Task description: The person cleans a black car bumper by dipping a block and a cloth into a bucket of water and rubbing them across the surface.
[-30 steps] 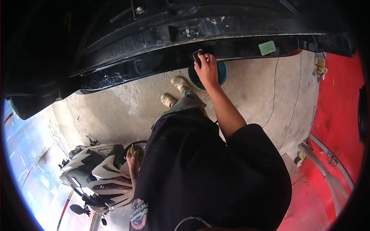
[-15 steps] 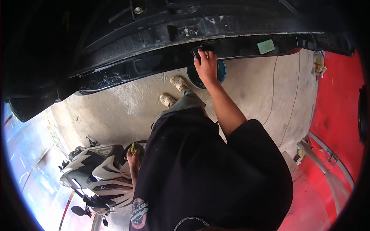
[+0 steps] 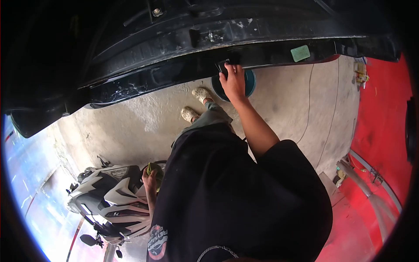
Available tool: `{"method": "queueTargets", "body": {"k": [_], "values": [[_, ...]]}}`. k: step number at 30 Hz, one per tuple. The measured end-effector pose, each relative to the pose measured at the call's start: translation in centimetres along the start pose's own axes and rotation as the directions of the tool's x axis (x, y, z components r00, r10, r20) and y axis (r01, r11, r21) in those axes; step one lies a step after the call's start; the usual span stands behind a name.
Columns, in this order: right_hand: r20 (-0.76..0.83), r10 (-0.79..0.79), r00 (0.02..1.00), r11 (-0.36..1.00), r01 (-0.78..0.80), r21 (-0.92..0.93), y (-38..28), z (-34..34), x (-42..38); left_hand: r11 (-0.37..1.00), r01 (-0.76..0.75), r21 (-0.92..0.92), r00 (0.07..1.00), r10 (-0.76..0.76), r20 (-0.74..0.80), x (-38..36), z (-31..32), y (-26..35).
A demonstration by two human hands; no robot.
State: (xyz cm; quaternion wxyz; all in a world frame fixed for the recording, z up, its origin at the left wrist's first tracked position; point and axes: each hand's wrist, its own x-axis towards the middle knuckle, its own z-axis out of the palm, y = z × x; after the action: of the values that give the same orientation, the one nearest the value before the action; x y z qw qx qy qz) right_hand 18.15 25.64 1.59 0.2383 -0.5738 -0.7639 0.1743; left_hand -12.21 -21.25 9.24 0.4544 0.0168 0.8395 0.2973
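A glossy black car bumper (image 3: 170,72) runs across the upper part of the head view. My right hand (image 3: 233,83) is at its lower edge, fingers bent and fingertips against the black surface. Something dark shows at those fingertips, but I cannot make out whether it is a thin piece or a reflection. Down at my side, my left hand (image 3: 150,180) is closed around a yellow-green cloth (image 3: 153,169), partly hidden by the fingers. On the bumper, right of my right hand, lies a pale green sponge-like block (image 3: 300,53).
Beneath my right hand, a teal bucket (image 3: 250,83) stands on the concrete floor (image 3: 279,105). A white and black motorcycle (image 3: 118,196) is parked at lower left. Cables cross the floor at right, near a red surface (image 3: 384,109) and a metal stand (image 3: 371,196).
My right hand has slid slightly down towards the bumper's lower edge. In my left hand, more of the yellow-green cloth shows now.
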Motion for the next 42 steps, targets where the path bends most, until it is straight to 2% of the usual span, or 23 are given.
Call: {"method": "queueTargets", "body": {"k": [4,8,11,15,19,23,26,29,32,33,36,37,40,42], "values": [[-0.024,-0.083,0.996,0.997,0.083,0.003,-0.3,0.4,2.2,0.998,0.021,0.053,1.0,-0.021,-0.002,-0.2,0.0,-0.5],[-0.041,-0.04,0.998,0.999,0.04,0.009,-1.0,1.1,2.6,0.988,-0.04,0.152,0.999,0.042,-0.008,0.4,-0.7,-2.3],[0.01,-0.045,0.999,0.996,0.044,0.078,-0.7,1.0,-1.1,0.999,0.002,0.041,0.999,0.0,-0.033,-0.3,-0.1,-1.3],[0.001,-0.097,0.995,0.994,0.097,0.046,-1.3,1.2,0.5,0.997,-0.01,0.076,1.0,0.011,-0.013,-0.2,0.0,-1.3],[-0.064,-0.05,0.997,0.998,0.053,0.046,-2.2,2.4,2.7,0.997,0.009,0.078,1.0,-0.009,0.003,-0.3,0.1,-0.8],[0.017,-0.005,1.0,0.995,0.003,0.098,-2.2,2.2,-0.8,0.994,0.041,0.099,0.999,-0.038,-0.036,-0.5,0.4,1.1],[-0.017,-0.049,0.999,0.994,0.051,0.094,-2.4,2.3,0.4,0.995,-0.007,0.095,0.999,0.01,-0.034,-0.1,0.2,0.0],[-0.047,0.0,0.999,0.995,0.004,0.104,-3.3,2.9,3.1,0.997,0.033,0.065,0.999,-0.032,-0.017,-0.4,0.6,0.0],[0.005,0.087,0.996,0.985,-0.086,0.147,-4.3,3.1,2.4,0.996,0.032,0.078,0.999,-0.031,-0.018,-0.9,0.7,0.3],[0.03,0.068,0.997,0.988,-0.072,0.135,-4.0,3.1,2.3,0.999,0.022,0.026,1.0,-0.021,-0.013,-0.9,0.8,0.2],[-0.085,0.09,0.992,0.991,-0.08,0.106,-3.0,3.1,2.8,0.997,0.004,0.076,0.999,-0.001,-0.035,-1.1,0.4,-0.2],[-0.099,0.154,0.983,0.984,-0.144,0.101,-2.9,2.9,2.9,0.999,0.011,0.046,0.999,-0.009,-0.041,-1.1,0.3,-0.3],[-0.102,0.195,0.975,0.976,-0.182,0.122,-4.1,3.6,2.8,1.0,0.005,-0.004,0.999,-0.006,-0.051,-1.0,0.1,-1.3],[-0.082,0.144,0.986,0.983,-0.134,0.122,-5.4,4.7,2.5,0.999,-0.034,0.014,0.998,0.034,-0.054,-0.8,-0.1,-2.3]]}}
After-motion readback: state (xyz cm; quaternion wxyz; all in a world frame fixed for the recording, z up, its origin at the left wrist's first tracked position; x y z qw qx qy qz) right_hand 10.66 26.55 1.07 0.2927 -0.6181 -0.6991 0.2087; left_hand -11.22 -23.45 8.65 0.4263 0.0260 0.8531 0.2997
